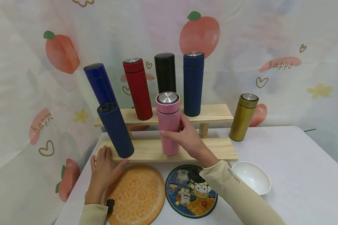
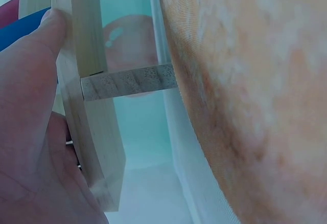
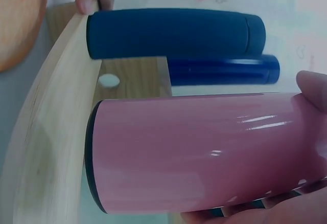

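Pink flask in my right hand, standing on the lower wooden shelf.

My right hand's fingers and thumb curl round the flask's middle, its base touching the shelf board. My left hand lies flat with straight fingers on the tabletop, fingertips pressing the shelf's front edge just beside the dark blue flask and the orange round mat. A white bowl sits near my right sleeve.

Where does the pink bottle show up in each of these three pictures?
Head view: pink bottle at centre, on the lower wooden shelf, gripped by the right hand.
Left wrist view: not in it.
Right wrist view: fills the lower half, lying sideways.
Shared landmark: the wooden shelf.
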The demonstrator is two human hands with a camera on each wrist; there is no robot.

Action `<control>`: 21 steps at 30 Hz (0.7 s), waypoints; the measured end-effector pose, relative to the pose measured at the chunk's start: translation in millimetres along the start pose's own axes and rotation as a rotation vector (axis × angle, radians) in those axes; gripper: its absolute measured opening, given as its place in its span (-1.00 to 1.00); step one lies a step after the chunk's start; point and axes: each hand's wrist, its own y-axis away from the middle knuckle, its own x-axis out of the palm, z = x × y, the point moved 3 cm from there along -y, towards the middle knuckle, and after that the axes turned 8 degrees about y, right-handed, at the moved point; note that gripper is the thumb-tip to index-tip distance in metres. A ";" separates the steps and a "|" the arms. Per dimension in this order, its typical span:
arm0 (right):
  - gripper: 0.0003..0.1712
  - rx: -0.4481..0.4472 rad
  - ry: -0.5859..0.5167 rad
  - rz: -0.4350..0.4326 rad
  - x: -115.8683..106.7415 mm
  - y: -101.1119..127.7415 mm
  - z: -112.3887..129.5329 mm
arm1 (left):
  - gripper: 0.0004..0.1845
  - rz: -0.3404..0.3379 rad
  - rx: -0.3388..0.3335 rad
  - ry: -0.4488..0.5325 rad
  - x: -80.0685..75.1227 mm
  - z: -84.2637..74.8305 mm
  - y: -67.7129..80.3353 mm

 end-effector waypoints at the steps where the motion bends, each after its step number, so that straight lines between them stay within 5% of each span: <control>1: -0.15 0.004 0.011 -0.007 -3.8 1.5 -0.2 | 0.24 0.003 -0.001 0.004 0.0 0.1 0.0; 21: -0.18 0.071 0.142 -0.127 -68.2 31.0 -7.0 | 0.22 -0.017 0.023 0.015 -1.1 -2.3 2.1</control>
